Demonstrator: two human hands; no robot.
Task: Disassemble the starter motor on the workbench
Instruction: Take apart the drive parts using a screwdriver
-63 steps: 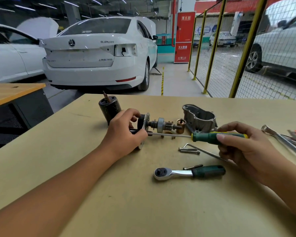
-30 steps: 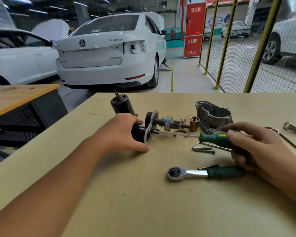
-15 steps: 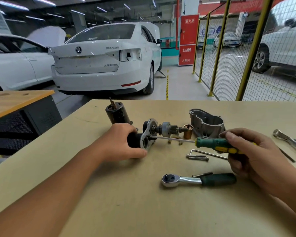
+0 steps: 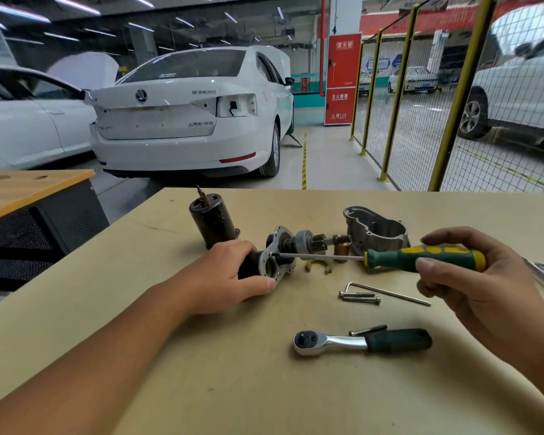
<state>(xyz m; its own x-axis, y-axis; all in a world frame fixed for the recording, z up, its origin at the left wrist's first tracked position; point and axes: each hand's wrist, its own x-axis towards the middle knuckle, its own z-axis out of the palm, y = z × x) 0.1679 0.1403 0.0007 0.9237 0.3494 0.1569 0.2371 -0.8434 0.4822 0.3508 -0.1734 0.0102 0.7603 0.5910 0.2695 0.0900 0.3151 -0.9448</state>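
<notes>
Nearest on the smooth tan workbench (image 4: 201, 387) lies a ratchet (image 4: 360, 341), its round chromed head to the left and its dark green rubbery grip to the right, with a small bolt (image 4: 368, 330) resting against the grip's upper edge. Just beyond it a thin steel hex key (image 4: 390, 293) bent into an L lies flat, and two long slim bolts (image 4: 360, 297) sit side by side inside its short leg.

The left hand (image 4: 230, 277) wraps its curled fingers and thumb round the dark cylindrical end of the starter motor (image 4: 277, 260), which lies on its side at mid-bench; a flat, bright cast-metal plate with round openings faces right, and a shaft with a toothed gear runs off behind it. The right hand (image 4: 471, 287) pinches a screwdriver (image 4: 421, 259) by its ribbed green-and-yellow handle, thumb underneath, fingers arched over the top. The slender steel shank runs level leftward and its tip meets the plate, probably at a screw, though the spot is too small to be sure.

Under the shank lies a small brass fork-shaped piece (image 4: 318, 265), and a short copper-coloured sleeve (image 4: 342, 248) stands behind it. Farther back sit a hollow grey cast housing (image 4: 376, 232) and a black, scuffed cylinder (image 4: 212, 222) standing upright with a stud on top.
</notes>
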